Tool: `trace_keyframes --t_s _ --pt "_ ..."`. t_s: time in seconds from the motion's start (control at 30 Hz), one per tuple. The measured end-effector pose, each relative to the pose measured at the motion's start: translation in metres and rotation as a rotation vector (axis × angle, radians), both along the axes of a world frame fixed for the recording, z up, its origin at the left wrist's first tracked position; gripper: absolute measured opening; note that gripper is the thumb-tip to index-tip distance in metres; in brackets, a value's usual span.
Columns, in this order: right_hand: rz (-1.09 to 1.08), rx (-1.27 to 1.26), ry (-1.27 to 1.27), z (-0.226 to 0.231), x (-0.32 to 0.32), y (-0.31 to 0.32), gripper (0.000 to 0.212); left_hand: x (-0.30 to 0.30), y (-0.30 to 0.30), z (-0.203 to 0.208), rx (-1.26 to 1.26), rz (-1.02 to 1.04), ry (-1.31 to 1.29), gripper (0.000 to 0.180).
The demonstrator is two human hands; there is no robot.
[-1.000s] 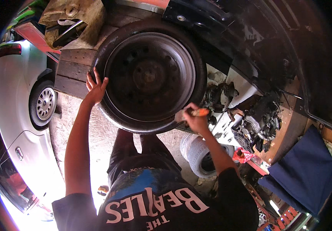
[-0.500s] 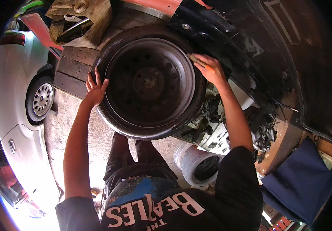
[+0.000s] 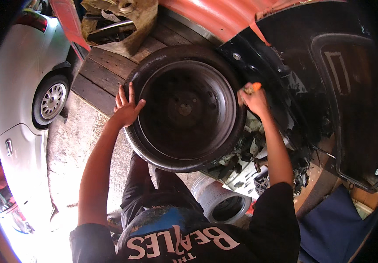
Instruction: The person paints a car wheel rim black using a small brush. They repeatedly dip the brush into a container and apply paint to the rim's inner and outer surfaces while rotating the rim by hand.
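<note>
Black rubber surrounds a dark steel rim (image 3: 185, 108); the tyre (image 3: 189, 53) lies on its side on the plank desk (image 3: 99, 71), in front of the person's waist, its near edge seeming to jut past the boards; tyre and rim together would probably be heavy and stiff, the sidewall giving only slightly, with little about them that looks fragile; a dusty or greasy surface could make them slick, so the tread at two opposite sides seems the surest hold; the left grip (image 3: 127, 109) is spread flat, fingers apart, against the left sidewall, clasping nothing; the right grip (image 3: 254, 101) is curled around an orange-handled tool (image 3: 254, 87) beside the right sidewall, though whether its tip touches the rubber cannot be told; beyond the tyre, a cut-away tan container (image 3: 146, 27) rests on the boards, holding a shiny metal bar (image 3: 115, 28) and darker pieces too shadowed to make out.
</note>
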State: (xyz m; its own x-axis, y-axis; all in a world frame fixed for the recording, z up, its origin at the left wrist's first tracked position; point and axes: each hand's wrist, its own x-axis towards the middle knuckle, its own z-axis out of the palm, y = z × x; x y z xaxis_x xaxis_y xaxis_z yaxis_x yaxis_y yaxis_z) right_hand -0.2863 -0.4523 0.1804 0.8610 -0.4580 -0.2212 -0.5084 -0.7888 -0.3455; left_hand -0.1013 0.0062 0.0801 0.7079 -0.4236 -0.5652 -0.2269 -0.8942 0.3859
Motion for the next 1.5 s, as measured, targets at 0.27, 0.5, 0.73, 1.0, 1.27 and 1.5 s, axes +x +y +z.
trace_keyframes --t_s 0.27,0.5,0.73,1.0,1.27,1.5 --pt "0.136 -0.166 -0.529 -0.041 0.175 0.129 0.024 0.000 -0.003 0.012 0.034 0.001 0.060 0.098" --pt "0.430 0.429 -0.637 -0.060 0.199 0.213 0.020 0.000 0.002 0.010 -0.070 0.014 0.054 0.093" --pt "0.250 -0.241 -0.484 -0.032 0.218 0.103 0.024 0.003 0.010 0.010 -0.439 0.197 0.208 0.087" --pt "0.614 0.025 -0.673 -0.056 0.193 0.284 0.022 0.062 0.070 -0.016 -1.101 0.538 0.979 0.112" --pt "0.628 0.553 -0.068 -0.021 0.186 0.310 0.025 0.097 0.092 -0.044 -1.097 0.485 1.233 0.117" --pt "0.528 -0.356 -0.079 -0.021 0.313 0.224 0.026 0.095 0.084 -0.046 -1.148 0.521 1.280 0.118"
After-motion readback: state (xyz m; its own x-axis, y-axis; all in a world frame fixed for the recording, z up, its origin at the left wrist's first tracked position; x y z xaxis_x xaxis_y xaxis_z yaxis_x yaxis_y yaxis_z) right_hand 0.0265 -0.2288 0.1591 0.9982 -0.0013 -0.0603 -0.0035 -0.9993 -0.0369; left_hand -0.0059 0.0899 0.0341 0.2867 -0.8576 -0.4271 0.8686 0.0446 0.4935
